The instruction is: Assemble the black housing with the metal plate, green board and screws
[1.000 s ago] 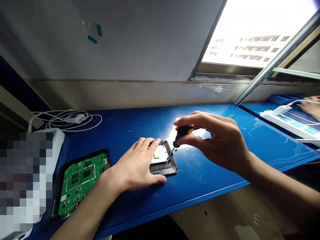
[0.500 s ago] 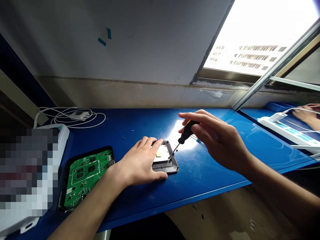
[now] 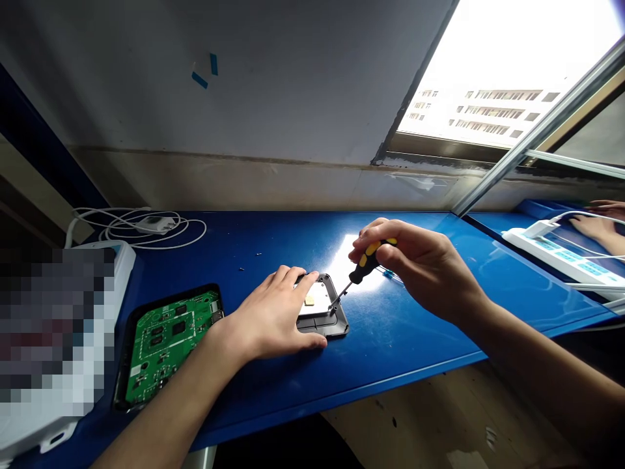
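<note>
My left hand (image 3: 273, 316) spans a small black plastic cover (image 3: 340, 327) lying on the blue table, thumb at its near edge and fingers over its far side. Inside the cover is a pale metal plate (image 3: 319, 294) with a small yellowish pad (image 3: 309, 301). My right hand (image 3: 427, 270) is closed around the black and yellow handle of a screwdriver (image 3: 366, 262). The tilted screwdriver's tip meets the plate's right-hand corner; any screw under it is too small to make out. A green circuit board (image 3: 163, 342) in a black casing lies left of my left hand.
Small screws (image 3: 258, 254) lie on the blue table (image 3: 390, 352) behind the cover. A white adapter (image 3: 159, 225) with coiled cable sits at back left, beside a white device (image 3: 125, 260), partly blurred. To the right are a power strip (image 3: 581, 260) and another person's hand (image 3: 598, 228).
My right fingers have curled and shifted round the screwdriver handle, showing more of its yellow grips. The tip stays at the same corner, and my left hand keeps its place on the cover.
</note>
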Action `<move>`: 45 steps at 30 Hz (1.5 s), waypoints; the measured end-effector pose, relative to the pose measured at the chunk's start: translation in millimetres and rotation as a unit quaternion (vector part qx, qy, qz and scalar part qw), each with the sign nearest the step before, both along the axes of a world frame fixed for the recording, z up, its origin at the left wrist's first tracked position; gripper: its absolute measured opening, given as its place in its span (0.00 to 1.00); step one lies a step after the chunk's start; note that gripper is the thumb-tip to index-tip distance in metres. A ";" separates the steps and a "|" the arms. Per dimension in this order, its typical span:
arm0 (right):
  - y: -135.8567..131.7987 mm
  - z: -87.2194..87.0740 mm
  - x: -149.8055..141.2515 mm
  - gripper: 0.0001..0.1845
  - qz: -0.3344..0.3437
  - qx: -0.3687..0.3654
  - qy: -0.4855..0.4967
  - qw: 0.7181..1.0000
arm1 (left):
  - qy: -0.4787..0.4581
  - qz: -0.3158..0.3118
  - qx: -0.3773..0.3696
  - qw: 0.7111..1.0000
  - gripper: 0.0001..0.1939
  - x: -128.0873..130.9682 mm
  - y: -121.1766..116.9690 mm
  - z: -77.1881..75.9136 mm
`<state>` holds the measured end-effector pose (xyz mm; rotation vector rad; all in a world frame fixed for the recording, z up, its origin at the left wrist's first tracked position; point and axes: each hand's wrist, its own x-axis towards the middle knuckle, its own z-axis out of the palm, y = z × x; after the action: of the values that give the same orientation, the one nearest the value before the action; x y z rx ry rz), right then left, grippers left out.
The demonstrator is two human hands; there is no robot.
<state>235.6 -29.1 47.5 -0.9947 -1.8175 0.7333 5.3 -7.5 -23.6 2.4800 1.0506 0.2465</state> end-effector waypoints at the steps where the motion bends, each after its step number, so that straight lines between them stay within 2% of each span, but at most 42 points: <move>1: -1.4 -1.6 -0.2 0.12 0.003 0.003 -0.003 1.000 | 0.000 0.001 -0.001 1.000 0.48 0.1 0.0 0.4; 5: -8.5 -5.9 -2.7 0.17 0.026 -0.014 0.010 1.000 | 0.015 0.004 -0.007 1.000 0.49 1.1 -0.3 3.6; 11: -0.5 -15.8 -14.5 0.07 0.121 -0.073 0.143 0.980 | 0.035 0.006 -0.013 0.999 0.51 1.1 -0.5 5.1; 15: 5.2 -18.0 -23.4 0.14 0.106 -0.107 0.226 0.962 | 0.036 0.007 -0.010 0.999 0.52 1.2 -0.6 4.6; 18: 1.4 -14.6 -24.1 0.16 0.098 -0.114 0.182 0.972 | 0.036 0.001 -0.005 0.999 0.50 1.5 -0.7 4.4; 21: -3.2 -11.2 -21.0 0.12 0.074 -0.075 0.108 0.988 | 0.035 0.001 -0.005 0.999 0.50 1.5 -0.5 4.0; 23: -3.8 -10.7 -19.1 0.10 0.063 -0.055 0.093 0.992 | 0.035 0.002 -0.005 0.999 0.51 1.4 -0.1 3.9; 29: 2.7 -13.7 -16.4 0.08 0.065 -0.029 0.119 0.990 | 0.039 0.003 -0.014 0.999 0.51 1.5 0.5 5.3; 32: 4.7 -14.8 -16.1 0.09 0.066 0.017 0.119 0.991 | 0.043 0.002 -0.012 0.999 0.50 1.6 0.2 5.3; 37: 3.0 -15.0 -13.9 0.14 0.059 0.102 0.066 0.991 | 0.043 0.002 -0.010 0.999 0.50 1.3 0.5 5.0; 41: -2.5 -11.0 -8.2 0.11 0.038 0.126 0.006 0.991 | 0.040 0.000 -0.008 0.999 0.49 1.1 0.8 5.1; 45: -4.9 -7.5 -3.7 0.12 0.007 0.140 -0.018 0.990 | 0.042 0.002 -0.013 0.999 0.49 1.3 0.5 4.7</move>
<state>231.9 -33.9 40.0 -0.8154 -1.8973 0.4537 6.6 -7.1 -18.8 2.4849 1.0874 0.1297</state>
